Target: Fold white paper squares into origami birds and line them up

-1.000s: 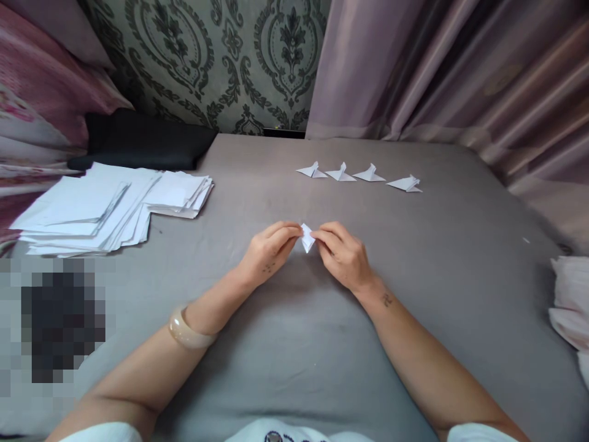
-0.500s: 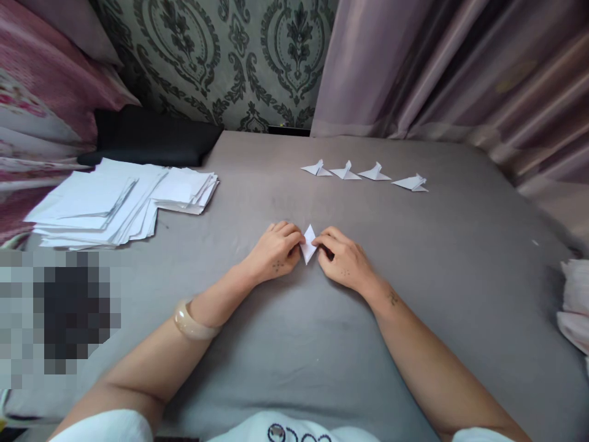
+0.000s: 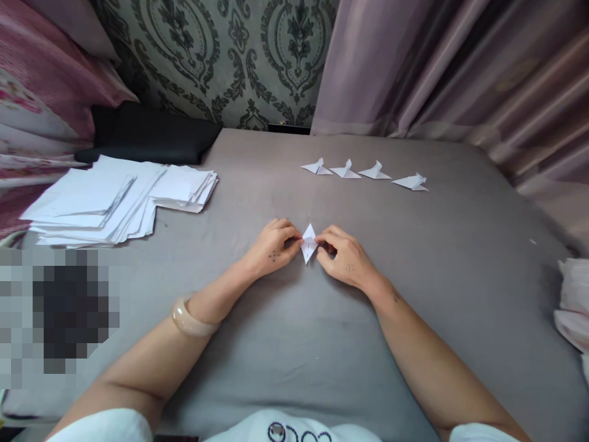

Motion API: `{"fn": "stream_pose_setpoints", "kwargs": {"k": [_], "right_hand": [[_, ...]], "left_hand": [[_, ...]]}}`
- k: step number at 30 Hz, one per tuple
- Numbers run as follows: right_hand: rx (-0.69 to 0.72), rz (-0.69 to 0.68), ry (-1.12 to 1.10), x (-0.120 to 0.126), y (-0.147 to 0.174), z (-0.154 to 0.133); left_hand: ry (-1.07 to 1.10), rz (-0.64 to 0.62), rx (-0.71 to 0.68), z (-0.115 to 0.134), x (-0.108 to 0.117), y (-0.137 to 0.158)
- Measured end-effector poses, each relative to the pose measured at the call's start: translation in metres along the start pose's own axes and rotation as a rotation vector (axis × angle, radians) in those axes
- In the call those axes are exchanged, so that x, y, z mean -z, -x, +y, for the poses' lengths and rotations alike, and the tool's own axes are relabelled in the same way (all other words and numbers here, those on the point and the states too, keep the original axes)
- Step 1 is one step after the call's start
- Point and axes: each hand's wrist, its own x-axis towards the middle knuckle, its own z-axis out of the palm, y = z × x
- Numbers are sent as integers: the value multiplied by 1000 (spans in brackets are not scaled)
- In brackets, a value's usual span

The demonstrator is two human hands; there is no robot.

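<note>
A small white folded paper (image 3: 309, 245), diamond-shaped with its points toward and away from me, is between my two hands just above or on the grey cloth surface. My left hand (image 3: 276, 247) pinches its left corner between thumb and fingers. At the right corner, my right hand (image 3: 343, 253) grips the paper with its fingertips, the thumb bent below. A light crease or flap crosses the middle of the paper. Farther back stands a row of several white folded paper birds (image 3: 377, 171).
Stacks of white paper sheets (image 3: 92, 196) lie at the left, in front of a folded black cloth (image 3: 156, 132). The grey-covered surface (image 3: 257, 362) reaches back to a patterned wall (image 3: 239, 55) and purple curtains (image 3: 368, 67). White fabric (image 3: 573, 301) sits at the right edge.
My fingers have drawn slightly outward to the paper's side corners, so more of its middle shows. The paper stays in nearly the same place.
</note>
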Motion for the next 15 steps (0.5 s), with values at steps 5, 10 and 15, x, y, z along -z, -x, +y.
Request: {"fn": "stream_pose_setpoints", "kwargs": {"k": [5, 10, 15], "right_hand": [[-65, 69, -12, -5, -3, -1], [-100, 95, 21, -10, -7, -1], [-125, 96, 51, -11, -8, -1]], "left_hand": [[39, 29, 92, 2, -3, -2], [55, 31, 135, 1, -4, -6], [61, 32, 163, 1, -6, -8]]}}
